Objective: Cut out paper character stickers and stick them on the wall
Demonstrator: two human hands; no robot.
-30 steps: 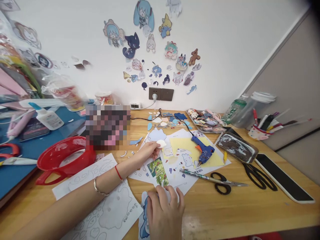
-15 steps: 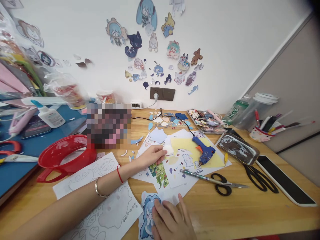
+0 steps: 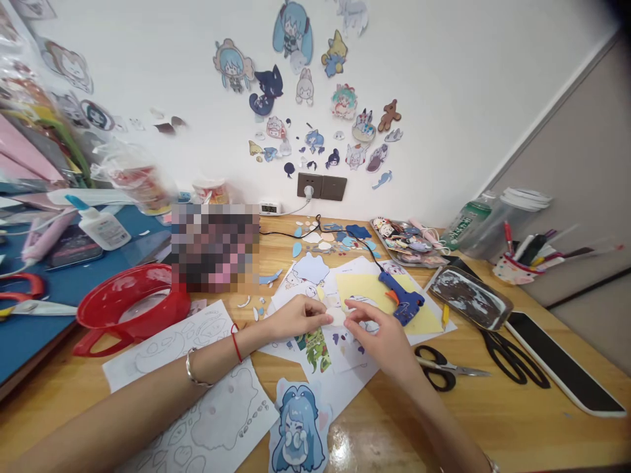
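Over the papers in the middle, my left hand (image 3: 303, 315) pinches a small white paper cutout (image 3: 337, 316) by its left side. My right hand (image 3: 374, 332) has its thumb and fingertips at the cutout's right edge. A blue-haired character cutout (image 3: 299, 430) lies face up near the desk's front, touched by neither hand. Beneath the hands are a yellow sheet (image 3: 352, 284), a green printed piece (image 3: 315, 351) and white sheets with tiny coloured scraps. A blue glue gun (image 3: 407, 302) rests right of my right hand.
Black-handled scissors (image 3: 438, 368), another black-handled pair (image 3: 513, 361) and a phone (image 3: 564, 364) lie to the right. Leftward are a red bowl (image 3: 118, 328), a sketched sheet (image 3: 221, 414) and a glue bottle (image 3: 106, 228). A tray of cutouts (image 3: 404, 243) sits behind.
My right hand has left the blue-haired cutout and moved up to the white cutout in my left hand. The blue-haired cutout is now fully uncovered; my right arm hides the pen.
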